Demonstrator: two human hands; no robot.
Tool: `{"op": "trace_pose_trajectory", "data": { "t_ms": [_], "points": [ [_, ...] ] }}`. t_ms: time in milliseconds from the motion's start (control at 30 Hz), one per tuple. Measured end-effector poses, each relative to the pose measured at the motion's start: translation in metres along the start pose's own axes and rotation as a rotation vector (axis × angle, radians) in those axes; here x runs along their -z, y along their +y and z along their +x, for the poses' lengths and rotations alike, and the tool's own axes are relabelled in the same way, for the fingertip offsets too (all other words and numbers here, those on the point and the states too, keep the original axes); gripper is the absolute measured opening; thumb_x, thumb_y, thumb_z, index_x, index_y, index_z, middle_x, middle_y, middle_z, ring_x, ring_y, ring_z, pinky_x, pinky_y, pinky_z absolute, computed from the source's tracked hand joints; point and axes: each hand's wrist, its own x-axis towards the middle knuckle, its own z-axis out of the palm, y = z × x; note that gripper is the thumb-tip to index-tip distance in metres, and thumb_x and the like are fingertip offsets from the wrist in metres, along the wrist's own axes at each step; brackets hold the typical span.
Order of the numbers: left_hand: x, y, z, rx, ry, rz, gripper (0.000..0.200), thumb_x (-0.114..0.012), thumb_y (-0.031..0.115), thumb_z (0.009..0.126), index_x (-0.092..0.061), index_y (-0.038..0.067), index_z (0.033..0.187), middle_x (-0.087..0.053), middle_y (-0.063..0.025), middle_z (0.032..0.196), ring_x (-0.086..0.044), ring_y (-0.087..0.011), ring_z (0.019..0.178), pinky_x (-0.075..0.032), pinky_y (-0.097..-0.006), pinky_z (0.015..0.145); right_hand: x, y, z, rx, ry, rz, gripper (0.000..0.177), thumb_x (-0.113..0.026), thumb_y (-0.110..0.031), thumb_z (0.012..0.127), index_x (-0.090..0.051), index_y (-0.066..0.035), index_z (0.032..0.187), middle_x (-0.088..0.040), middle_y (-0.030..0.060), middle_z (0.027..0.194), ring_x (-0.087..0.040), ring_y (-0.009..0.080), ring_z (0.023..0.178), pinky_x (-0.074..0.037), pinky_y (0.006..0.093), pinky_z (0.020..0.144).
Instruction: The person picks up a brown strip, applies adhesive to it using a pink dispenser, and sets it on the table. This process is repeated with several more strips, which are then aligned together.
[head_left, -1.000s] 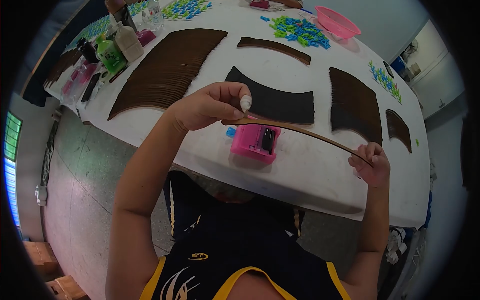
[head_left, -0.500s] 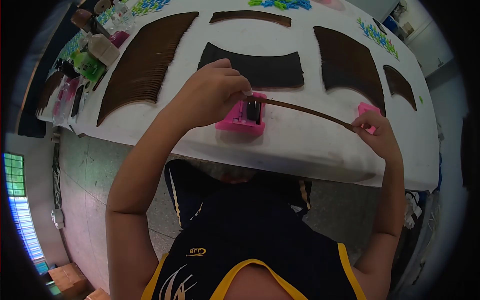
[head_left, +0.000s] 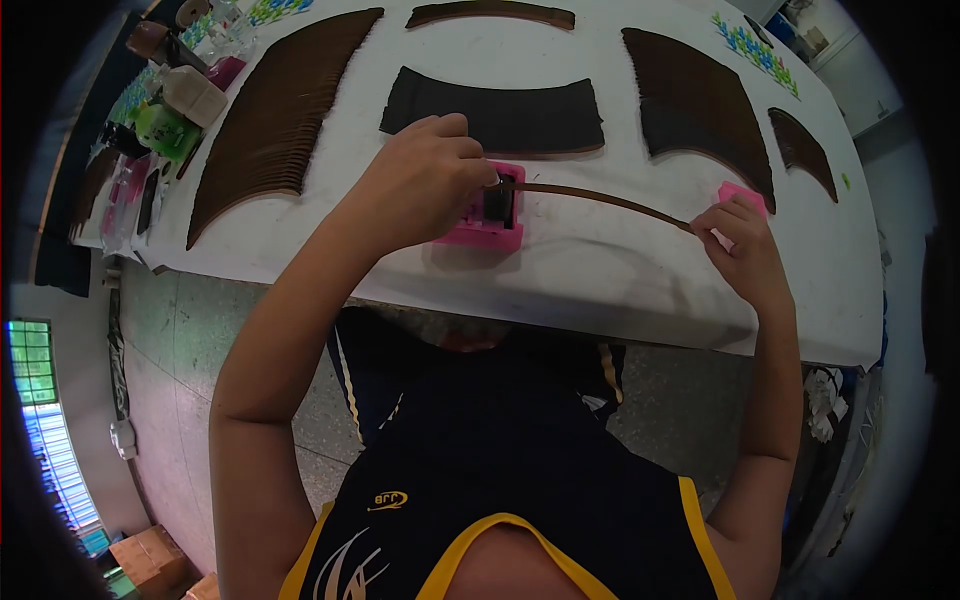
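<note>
A thin brown strip (head_left: 610, 199) stretches between my two hands, bowed slightly upward. My left hand (head_left: 432, 180) pinches its left end above a pink holder (head_left: 480, 240) with a black part inside. That hand hides some of the holder. At the right end of the strip, the fingers of my right hand (head_left: 742, 248) are closed on it. Just behind my right hand sits a second pink piece (head_left: 742, 197), partly covered. A stack of black strips (head_left: 510, 118) lies beyond my left hand.
Fanned brown strips lie at left (head_left: 285, 115) and right (head_left: 700, 105). Smaller groups are at the back (head_left: 490, 14) and far right (head_left: 803, 150). Bottles (head_left: 193, 95) crowd the left edge. Blue and green clips (head_left: 755, 55) lie back right. The white table's (head_left: 600, 310) front edge is close to me.
The view has shifted slightly. My right hand has turned a little around the strip's end, and the strip now lies flatter. Both hands keep hold of it.
</note>
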Motion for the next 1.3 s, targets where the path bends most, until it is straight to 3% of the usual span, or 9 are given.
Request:
{"op": "trace_pose_trajectory", "data": {
  "t_ms": [333, 1067, 1167, 1233, 1267, 1300],
  "points": [
    [-0.002, 0.002, 0.002, -0.005, -0.039, 0.023, 0.02, -0.081, 0.003, 0.072, -0.079, 0.009, 0.09, -0.069, -0.0035, 0.083, -0.062, -0.0238, 0.087, -0.055, -0.0383, 0.078, -0.007, 0.002, -0.002, -0.022, -0.019, 0.007, 0.012, -0.074, 0.006, 0.082, -0.073, -0.003, 0.091, -0.072, 0.0081, 0.086, -0.064, 0.0267, 0.086, -0.052, 0.0385, 0.074],
    [0.0, 0.001, 0.01, 0.019, -0.023, -0.061, 0.014, -0.08, 0.002, 0.075, -0.078, 0.007, 0.088, -0.068, -0.0053, 0.08, -0.062, -0.0258, 0.085, -0.055, -0.0392, 0.075, -0.012, 0.007, -0.007, -0.046, -0.012, 0.017, 0.009, -0.074, 0.004, 0.084, -0.073, -0.003, 0.091, -0.071, 0.0079, 0.087, -0.064, 0.027, 0.087, -0.052, 0.039, 0.076],
    [0.02, 0.006, 0.022, 0.153, -0.055, -0.287, 0.012, -0.079, 0.0, 0.082, -0.077, 0.005, 0.093, -0.068, -0.006, 0.08, -0.065, -0.0223, 0.087, -0.056, -0.0367, 0.077, -0.001, 0.01, -0.009, -0.1, -0.013, 0.03, 0.01, -0.072, 0.005, 0.084, -0.072, -0.002, 0.091, -0.071, 0.009, 0.089, -0.064, 0.0268, 0.088, -0.051, 0.039, 0.077],
    [0.035, 0.007, 0.029, 0.43, -0.158, -0.679, 0.009, -0.076, 0.006, 0.09, -0.079, 0.004, 0.097, -0.075, -0.0071, 0.085, -0.069, -0.017, 0.082, -0.055, -0.0336, 0.076, 0.006, 0.016, -0.011, -0.123, 0.011, 0.149, 0.011, -0.071, 0.006, 0.082, -0.07, 0.0, 0.091, -0.071, 0.0086, 0.091, -0.063, 0.0242, 0.089, -0.05, 0.0362, 0.079],
    [0.036, 0.003, 0.03, 0.43, -0.149, -0.671, 0.009, -0.076, 0.006, 0.09, -0.079, 0.004, 0.097, -0.075, -0.0071, 0.085, -0.069, -0.017, 0.082, -0.055, -0.0336, 0.076, 0.009, 0.017, -0.013, -0.113, 0.016, 0.145, 0.011, -0.071, 0.006, 0.082, -0.07, 0.0, 0.091, -0.071, 0.0086, 0.091, -0.063, 0.0242, 0.089, -0.05, 0.0362, 0.079],
    [0.037, -0.004, 0.031, 0.479, -0.189, -0.869, 0.01, -0.073, 0.003, 0.091, -0.076, 0.002, 0.1, -0.074, -0.0053, 0.087, -0.069, -0.014, 0.082, -0.056, -0.0322, 0.078, 0.013, 0.019, -0.015, -0.167, 0.016, 0.223, 0.013, -0.069, 0.006, 0.081, -0.07, 0.0, 0.093, -0.069, 0.0069, 0.089, -0.061, 0.0213, 0.088, -0.049, 0.0339, 0.08]
  ]
}}
